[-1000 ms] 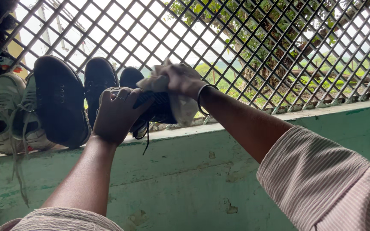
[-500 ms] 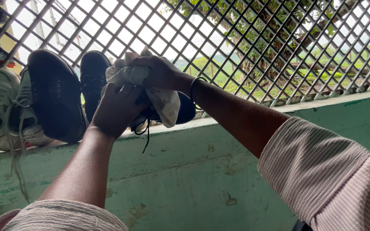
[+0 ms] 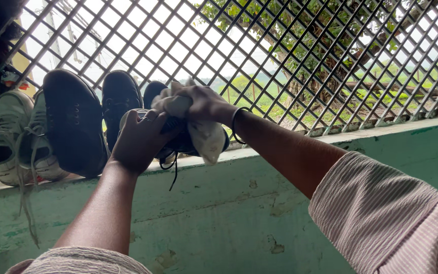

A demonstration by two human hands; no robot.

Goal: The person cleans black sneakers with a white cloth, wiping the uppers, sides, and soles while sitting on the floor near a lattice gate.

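Observation:
My left hand (image 3: 140, 142) grips a dark blue lace-up shoe (image 3: 181, 139) and holds it up above the green ledge (image 3: 280, 147). A black lace (image 3: 173, 172) dangles from the shoe. My right hand (image 3: 204, 103) clutches a white cloth (image 3: 204, 134) and presses it onto the top of the shoe. Part of the cloth hangs over the shoe's side. Most of the shoe is hidden behind both hands and the cloth.
Several shoes lean against the metal lattice grille (image 3: 290, 56) on the ledge: two dark ones (image 3: 74, 124), another dark toe (image 3: 153, 91), and pale sneakers (image 3: 8, 134) with hanging laces at far left. Below runs a chipped green wall (image 3: 229, 218).
My right hand with the cloth slid left along the shoe, then back right and slightly down. The left hand kept its hold on the shoe throughout.

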